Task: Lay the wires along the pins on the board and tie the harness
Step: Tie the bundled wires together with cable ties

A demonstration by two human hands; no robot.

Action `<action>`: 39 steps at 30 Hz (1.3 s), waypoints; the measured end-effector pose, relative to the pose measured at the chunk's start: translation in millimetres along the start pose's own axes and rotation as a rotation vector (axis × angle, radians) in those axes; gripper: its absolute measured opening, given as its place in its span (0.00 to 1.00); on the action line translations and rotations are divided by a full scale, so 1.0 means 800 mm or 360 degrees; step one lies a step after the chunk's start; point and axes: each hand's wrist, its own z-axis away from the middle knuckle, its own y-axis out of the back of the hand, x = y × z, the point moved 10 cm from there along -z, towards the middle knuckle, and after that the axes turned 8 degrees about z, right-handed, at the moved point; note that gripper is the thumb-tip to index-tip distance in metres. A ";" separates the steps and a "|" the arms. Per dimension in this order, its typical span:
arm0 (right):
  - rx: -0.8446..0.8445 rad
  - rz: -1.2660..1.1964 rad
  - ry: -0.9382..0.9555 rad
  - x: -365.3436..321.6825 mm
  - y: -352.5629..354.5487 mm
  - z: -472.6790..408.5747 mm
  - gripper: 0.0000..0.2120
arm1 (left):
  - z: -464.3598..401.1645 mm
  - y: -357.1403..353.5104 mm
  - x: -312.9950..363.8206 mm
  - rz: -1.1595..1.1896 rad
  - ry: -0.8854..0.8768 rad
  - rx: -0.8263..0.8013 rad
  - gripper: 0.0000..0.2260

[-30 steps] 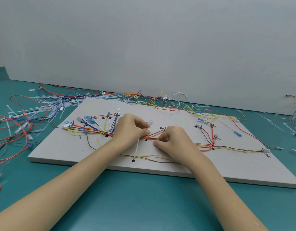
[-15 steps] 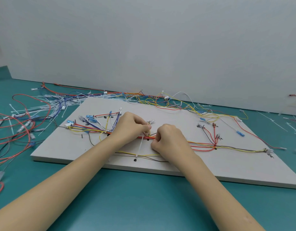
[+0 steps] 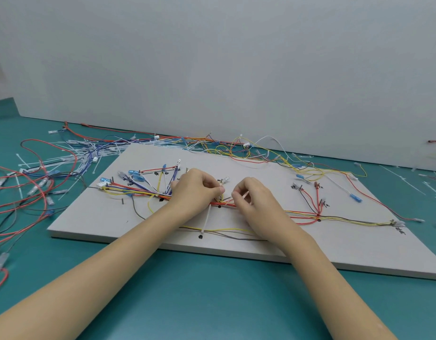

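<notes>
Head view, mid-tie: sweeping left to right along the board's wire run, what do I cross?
White connector → blue terminals → left hand → white cable tie → right hand → red wire junction → far-right connector, all on the board.

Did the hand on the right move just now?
Yes. The right hand slid left along the board, closer to the left hand, then lifted slightly, pinching the cable tie.
</notes>
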 end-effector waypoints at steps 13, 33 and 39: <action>-0.0048 -0.1254 -0.0503 0.008 -0.021 0.004 0.06 | 0.002 0.002 0.007 0.0213 -0.0092 -0.0035 0.03; 0.0134 -0.1661 -0.0819 0.027 -0.034 0.013 0.05 | -0.001 0.001 -0.004 0.0457 0.0008 -0.0134 0.02; 0.0008 -0.1436 -0.0781 0.021 -0.034 0.011 0.07 | 0.002 0.003 0.000 0.0497 -0.0101 -0.0103 0.02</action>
